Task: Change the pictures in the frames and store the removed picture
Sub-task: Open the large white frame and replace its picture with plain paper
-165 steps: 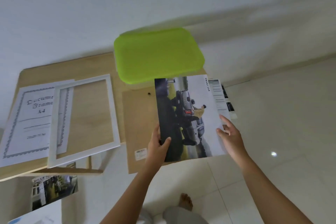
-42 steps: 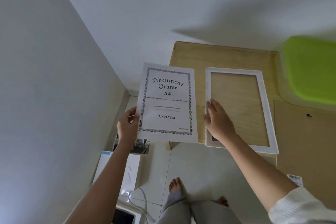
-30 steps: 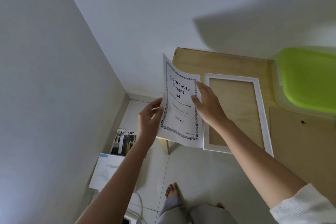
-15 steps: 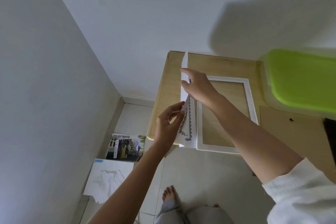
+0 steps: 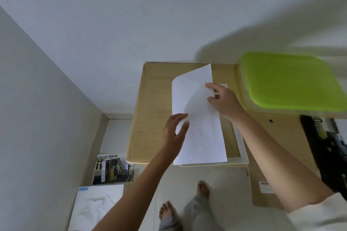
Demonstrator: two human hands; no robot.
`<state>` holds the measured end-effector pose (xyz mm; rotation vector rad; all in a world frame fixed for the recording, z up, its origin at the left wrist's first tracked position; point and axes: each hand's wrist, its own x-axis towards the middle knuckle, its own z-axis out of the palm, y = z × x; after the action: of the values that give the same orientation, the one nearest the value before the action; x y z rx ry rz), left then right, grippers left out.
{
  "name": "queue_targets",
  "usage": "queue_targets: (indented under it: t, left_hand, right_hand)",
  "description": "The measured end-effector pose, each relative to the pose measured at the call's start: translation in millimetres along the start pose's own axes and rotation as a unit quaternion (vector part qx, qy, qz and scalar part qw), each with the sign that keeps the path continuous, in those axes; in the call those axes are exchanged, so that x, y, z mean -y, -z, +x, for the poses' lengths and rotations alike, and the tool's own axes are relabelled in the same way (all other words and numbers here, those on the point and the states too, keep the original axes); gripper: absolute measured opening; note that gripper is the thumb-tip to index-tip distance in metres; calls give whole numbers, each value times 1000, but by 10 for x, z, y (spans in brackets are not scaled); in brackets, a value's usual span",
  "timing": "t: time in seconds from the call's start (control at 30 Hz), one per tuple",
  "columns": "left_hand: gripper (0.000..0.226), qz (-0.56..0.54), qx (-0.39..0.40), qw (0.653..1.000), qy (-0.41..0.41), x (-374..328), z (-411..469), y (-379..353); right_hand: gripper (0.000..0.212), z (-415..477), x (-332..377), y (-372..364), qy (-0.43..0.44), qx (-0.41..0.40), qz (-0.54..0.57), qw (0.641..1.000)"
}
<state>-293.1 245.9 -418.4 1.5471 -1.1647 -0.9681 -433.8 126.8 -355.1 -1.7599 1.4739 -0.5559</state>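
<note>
1. The white paper [image 5: 199,127] is held blank side up over the white frame [image 5: 242,148] on the wooden table [image 5: 150,118].
2. Its right edge is pinched by the right hand [image 5: 225,101].
3. Its left edge is touched by the left hand [image 5: 174,133], fingers spread.

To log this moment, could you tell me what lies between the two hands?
The white sheet of paper, blank side up over the frame, as the head view shows.
</note>
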Motion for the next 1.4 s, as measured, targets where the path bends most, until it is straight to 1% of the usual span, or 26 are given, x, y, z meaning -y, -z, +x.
queue_targets:
  t: [0.1, 0.2, 0.27, 0.3, 0.33, 0.4, 0.47, 0.57, 0.63, 0.77, 0.9, 1.03, 1.13, 1.3, 1.4]
  left_hand:
    - [45, 191, 24, 981, -6, 248, 102, -210]
    - [64, 350, 92, 932, 8, 444, 101, -373]
    - [74, 395, 117, 911, 14, 492, 79, -464]
    - [77, 414, 117, 903, 11, 494, 70, -505]
    - [76, 440, 117, 891, 6, 493, 71, -549]
    - [67, 479, 115, 870, 14, 523, 73, -637]
    - [59, 487, 115, 866, 20, 540, 76, -714]
    - [58, 484, 106, 869, 5, 551, 89, -795]
    - [58, 490, 95, 867, 0, 566, 117, -794]
    - [64, 504, 51, 862, 8, 644, 156, -697]
    - [70, 486, 36, 872, 36, 707, 149, -609]
    - [74, 468, 29, 882, 41, 716, 140, -562]
    - [78, 447, 38, 892, 51, 719, 145, -507]
    - [76, 410, 50, 908, 69, 696, 153, -335]
    - [77, 404, 55, 910, 75, 700, 143, -204]
  right_hand:
    - [49, 40, -416, 139, -56, -11, 10, 998]
    - [49, 64, -784, 167, -118, -9, 21, 993]
    - [50, 82, -953, 147, -142, -6, 16, 990]
    - [50, 98, -1013, 139, -149, -5, 6, 989]
    - [51, 118, -1066, 135, -151, -2, -7, 989]
    - [51, 148, -1148, 119, -139, 5, -34, 990]
    - [50, 167, -1199, 106, -124, 7, -63, 990]
    - [46, 180, -1268, 76, -104, -1, -104, 989]
    - [46, 172, -1299, 57, -91, 10, -124, 988]
    - [55, 108, -1340, 19, -79, 55, -172, 980]
    - [56, 66, -1340, -26, -71, 49, -220, 972]
    - [56, 60, -1325, -71, -77, 39, -217, 972]
    - [56, 54, -1297, -122, -70, 28, -215, 974]
    - [56, 20, -1231, -232, -58, 28, -208, 976]
    - [56, -13, -1148, -315, -59, 32, -201, 977]
